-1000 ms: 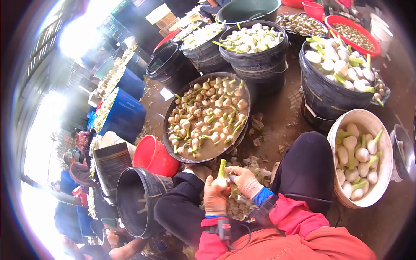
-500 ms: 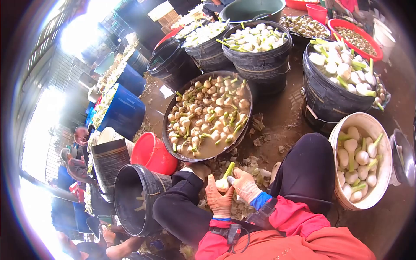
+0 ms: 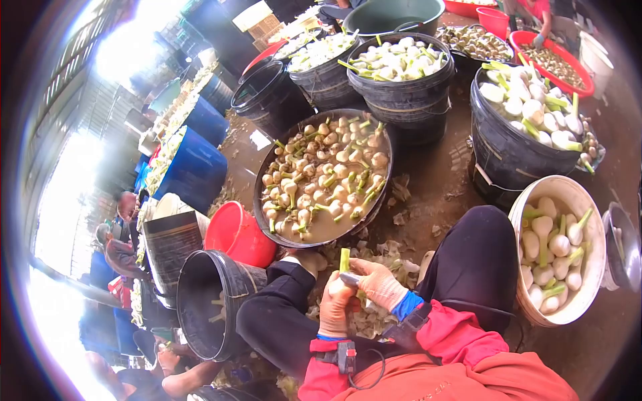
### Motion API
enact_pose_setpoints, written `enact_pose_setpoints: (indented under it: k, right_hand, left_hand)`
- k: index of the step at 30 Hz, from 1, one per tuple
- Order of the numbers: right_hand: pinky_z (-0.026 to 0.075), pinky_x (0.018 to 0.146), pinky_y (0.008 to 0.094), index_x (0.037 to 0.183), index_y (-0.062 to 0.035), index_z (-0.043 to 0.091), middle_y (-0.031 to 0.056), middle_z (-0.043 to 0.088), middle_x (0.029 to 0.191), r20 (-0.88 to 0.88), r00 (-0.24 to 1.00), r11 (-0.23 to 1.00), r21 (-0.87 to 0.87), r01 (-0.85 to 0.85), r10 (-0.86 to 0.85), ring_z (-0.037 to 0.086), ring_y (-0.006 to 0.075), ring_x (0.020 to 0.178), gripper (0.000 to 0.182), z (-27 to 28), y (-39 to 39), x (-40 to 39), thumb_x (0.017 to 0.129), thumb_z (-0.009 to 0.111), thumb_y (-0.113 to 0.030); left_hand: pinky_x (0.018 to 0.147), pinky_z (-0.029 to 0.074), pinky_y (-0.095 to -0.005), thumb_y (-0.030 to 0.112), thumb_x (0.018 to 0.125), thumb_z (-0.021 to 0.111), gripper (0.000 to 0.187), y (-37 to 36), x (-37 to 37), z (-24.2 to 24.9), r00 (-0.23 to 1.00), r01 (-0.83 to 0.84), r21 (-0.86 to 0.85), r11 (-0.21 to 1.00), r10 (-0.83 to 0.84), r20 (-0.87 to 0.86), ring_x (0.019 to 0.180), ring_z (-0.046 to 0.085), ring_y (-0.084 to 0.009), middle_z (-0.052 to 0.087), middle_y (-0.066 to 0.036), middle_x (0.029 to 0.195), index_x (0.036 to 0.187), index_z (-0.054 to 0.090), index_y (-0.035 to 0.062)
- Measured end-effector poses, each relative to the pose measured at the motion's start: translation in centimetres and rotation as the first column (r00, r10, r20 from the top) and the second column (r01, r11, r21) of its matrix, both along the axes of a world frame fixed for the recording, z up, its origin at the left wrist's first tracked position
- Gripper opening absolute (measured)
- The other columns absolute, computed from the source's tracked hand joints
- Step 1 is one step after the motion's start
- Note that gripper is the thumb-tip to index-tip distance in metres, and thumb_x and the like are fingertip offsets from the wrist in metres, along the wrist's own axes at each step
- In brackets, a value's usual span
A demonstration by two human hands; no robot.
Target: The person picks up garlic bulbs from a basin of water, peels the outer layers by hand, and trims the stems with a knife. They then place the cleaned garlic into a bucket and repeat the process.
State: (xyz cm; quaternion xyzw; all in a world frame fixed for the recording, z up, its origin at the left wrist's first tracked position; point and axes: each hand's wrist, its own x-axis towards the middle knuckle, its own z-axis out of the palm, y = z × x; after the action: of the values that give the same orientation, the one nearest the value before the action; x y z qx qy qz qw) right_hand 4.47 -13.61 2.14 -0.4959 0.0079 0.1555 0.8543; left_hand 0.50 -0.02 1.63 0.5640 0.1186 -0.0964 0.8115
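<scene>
My left hand (image 3: 334, 309) is wrapped round a garlic bulb (image 3: 340, 289), held over my lap. Its green stem (image 3: 344, 259) points up. My right hand (image 3: 380, 284) is closed beside the bulb. From it a small grey blade-like tool (image 3: 349, 277) reaches across the base of the stem; its handle is hidden by the fingers. Just ahead of the hands stands a wide dark tub (image 3: 259, 200) of garlic bulbs (image 3: 321, 177) in murky water. To my right is a white bucket (image 3: 596, 267) holding cleaner, peeled bulbs (image 3: 558, 244) in water.
Dark buckets (image 3: 401, 100) heaped with white garlic stand beyond the tub. A red bucket (image 3: 234, 234) and a tipped black bucket (image 3: 234, 307) lie to the left. Peel scraps (image 3: 391, 257) litter the floor. Other people (image 3: 124, 257) sit at the left; a gloved hand (image 3: 539, 40) is at the red basin (image 3: 585, 85).
The bulb has turned so its stem stands upright. My right hand has moved over it, and the grey tool now crosses the stem base. A co-worker's gloved hand appears at the far red basin.
</scene>
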Motion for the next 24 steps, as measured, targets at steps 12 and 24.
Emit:
enact_pose_setpoints:
  k: [12,24]
  right_hand:
    - [0.049,0.068,0.0256,0.117,0.0006,0.054,0.0057,0.062,0.095,-0.092,0.996,0.925,0.380,0.034,0.001,0.061,0.0142,0.081,0.034,0.7,0.5,-0.7,0.083,0.057,0.002]
    - [0.046,0.071,0.0282,0.099,-0.0034,0.061,0.0079,0.065,0.085,0.066,0.984,0.873,-0.474,-0.113,0.163,0.057,0.0133,0.078,0.020,-1.6,0.7,-0.6,0.083,0.061,-0.017]
  left_hand:
    - [0.053,0.050,-0.0289,0.073,0.078,0.042,0.075,0.2,1.6,0.7,0.969,-0.182,-0.263,0.948,0.127,-0.211,0.066,0.058,-0.0178,0.062,-0.007,0.080,0.114,0.054,0.0082]
    - [0.051,0.044,-0.0236,0.056,0.075,0.065,0.058,-1.1,1.1,-0.1,0.906,-0.423,0.241,0.873,0.405,0.121,0.061,0.051,-0.0110,0.053,-0.001,0.077,0.100,0.053,0.0055]
